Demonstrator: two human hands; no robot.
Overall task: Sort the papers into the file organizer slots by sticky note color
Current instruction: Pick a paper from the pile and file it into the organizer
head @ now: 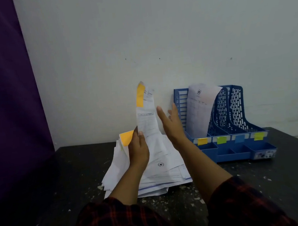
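We are pinching a paper (146, 120) by its lower edge in our left hand (138, 149), orange sticky note (140, 97) topmost, pile (159, 167) beneath, right hand (172, 125) spread empty alongside, blue file organizer (234, 124) standing just right, open wall above

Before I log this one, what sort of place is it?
Probably a makeshift desk or home office corner, not a proper office: a dark, scuffed table pushed against a bare white wall, a blue file organizer with colour-tagged slots, and a loose pile of papers being sorted.
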